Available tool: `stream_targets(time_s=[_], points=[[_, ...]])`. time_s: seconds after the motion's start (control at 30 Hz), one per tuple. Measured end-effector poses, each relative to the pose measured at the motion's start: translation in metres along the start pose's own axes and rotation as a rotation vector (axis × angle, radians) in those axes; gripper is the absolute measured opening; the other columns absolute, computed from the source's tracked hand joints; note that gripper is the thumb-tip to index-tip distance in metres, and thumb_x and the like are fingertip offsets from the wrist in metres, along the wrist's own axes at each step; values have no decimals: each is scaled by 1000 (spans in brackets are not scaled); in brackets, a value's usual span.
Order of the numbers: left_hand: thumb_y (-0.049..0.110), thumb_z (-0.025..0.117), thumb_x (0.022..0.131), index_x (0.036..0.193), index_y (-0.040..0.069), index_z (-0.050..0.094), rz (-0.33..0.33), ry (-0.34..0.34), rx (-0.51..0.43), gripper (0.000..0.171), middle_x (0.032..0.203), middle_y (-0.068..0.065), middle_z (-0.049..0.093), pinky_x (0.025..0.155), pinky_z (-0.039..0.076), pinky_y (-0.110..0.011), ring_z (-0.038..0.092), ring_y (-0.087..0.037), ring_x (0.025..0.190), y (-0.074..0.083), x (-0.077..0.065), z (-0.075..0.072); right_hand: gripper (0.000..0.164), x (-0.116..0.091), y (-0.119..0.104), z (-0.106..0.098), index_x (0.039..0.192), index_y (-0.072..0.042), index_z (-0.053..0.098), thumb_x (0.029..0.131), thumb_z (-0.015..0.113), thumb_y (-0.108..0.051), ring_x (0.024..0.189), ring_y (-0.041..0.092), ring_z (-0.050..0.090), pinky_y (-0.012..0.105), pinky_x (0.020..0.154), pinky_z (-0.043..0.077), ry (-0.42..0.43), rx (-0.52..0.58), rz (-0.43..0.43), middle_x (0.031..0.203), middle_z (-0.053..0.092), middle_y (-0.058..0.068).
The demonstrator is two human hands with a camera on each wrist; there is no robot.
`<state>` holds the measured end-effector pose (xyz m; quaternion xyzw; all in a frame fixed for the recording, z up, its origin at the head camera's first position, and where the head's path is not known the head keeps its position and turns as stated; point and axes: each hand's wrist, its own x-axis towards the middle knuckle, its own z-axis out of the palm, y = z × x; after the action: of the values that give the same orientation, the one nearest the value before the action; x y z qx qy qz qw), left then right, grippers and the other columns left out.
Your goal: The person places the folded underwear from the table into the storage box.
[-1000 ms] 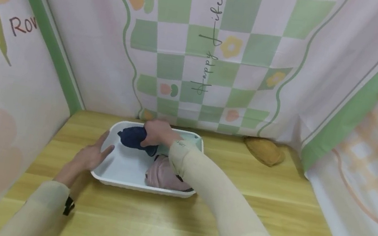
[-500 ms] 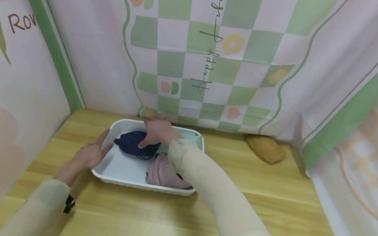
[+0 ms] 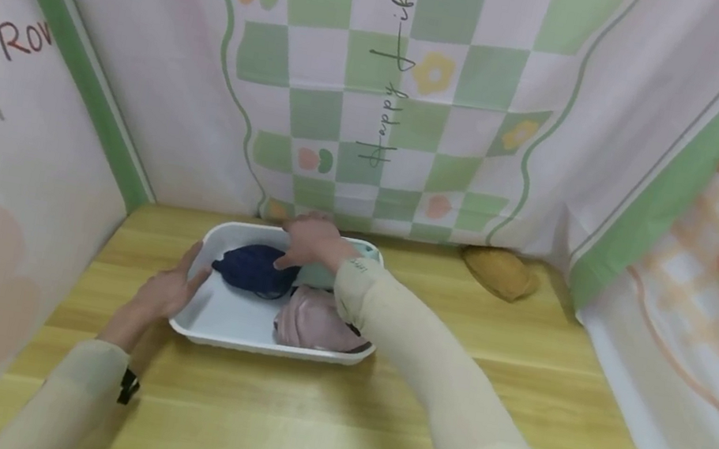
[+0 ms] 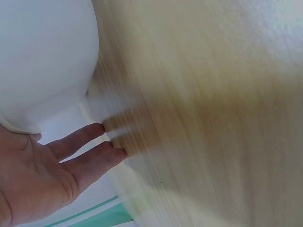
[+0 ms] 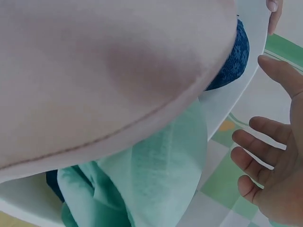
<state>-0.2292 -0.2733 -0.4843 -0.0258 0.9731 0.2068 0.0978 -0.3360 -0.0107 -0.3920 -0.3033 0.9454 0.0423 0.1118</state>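
A white tray (image 3: pixel 226 325) holds folded bras: a navy lace one (image 3: pixel 254 268) at the back left, a smooth pink one (image 3: pixel 313 321) at the front right, and mint green fabric (image 5: pixel 163 165) behind the pink. My left hand (image 3: pixel 166 291) rests at the tray's left end, thumb over the rim. In the left wrist view its fingers (image 4: pixel 97 163) extend straight along the outer wall down by the table. At the far rim is my right hand (image 3: pixel 313 240), fingers spread and relaxed, thumb beside the navy bra. Its palm is bare in the right wrist view.
A folded mustard-yellow bra (image 3: pixel 498 273) lies on the wooden table (image 3: pixel 446 304) at the back right, against the curtain. Patterned curtains (image 3: pixel 419 131) enclose the table at the back and both sides.
My right hand has let go of the navy bra, which now lies flatter in the tray. The hand has moved slightly back and right, over the far rim. My left hand stays on the tray.
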Motion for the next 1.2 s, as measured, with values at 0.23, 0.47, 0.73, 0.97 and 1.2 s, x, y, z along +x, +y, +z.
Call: stream_targets(time_s=[0.23,0.47,0.73,0.97,1.2], points=[[61,14,104,161,17,-9,0,-6,-2,76,139,-44,45,92,49,-64,56,-60,115,-3,2,1,77,-13,7,-6,150,-23,46,87,66,-62,145,30,39,46,118,36,8,51,-16,153,49,3],[64,10,102,161,17,-11,15,7,11,78,139,-44,45,93,48,-65,55,-61,115,-3,2,1,72,-31,18,-13,149,-20,47,90,66,-57,139,27,48,45,108,47,15,151,-37,151,51,4],[60,15,105,161,17,-10,17,10,9,75,138,-44,46,93,48,-66,55,-61,115,-2,-1,2,71,-41,32,-8,147,-19,50,89,66,-56,139,27,48,46,111,45,44,158,-42,152,50,4],[62,14,104,161,17,-10,21,17,2,76,137,-44,46,92,48,-66,55,-62,115,-3,0,3,69,-51,48,-7,146,-16,52,89,67,-52,134,28,53,45,112,44,101,212,-55,147,56,4],[61,15,104,160,18,-12,17,5,6,76,138,-44,47,91,49,-64,57,-60,114,-3,0,1,66,-62,66,-6,142,-13,56,89,68,-50,129,27,57,42,112,44,180,232,-72,141,61,5]])
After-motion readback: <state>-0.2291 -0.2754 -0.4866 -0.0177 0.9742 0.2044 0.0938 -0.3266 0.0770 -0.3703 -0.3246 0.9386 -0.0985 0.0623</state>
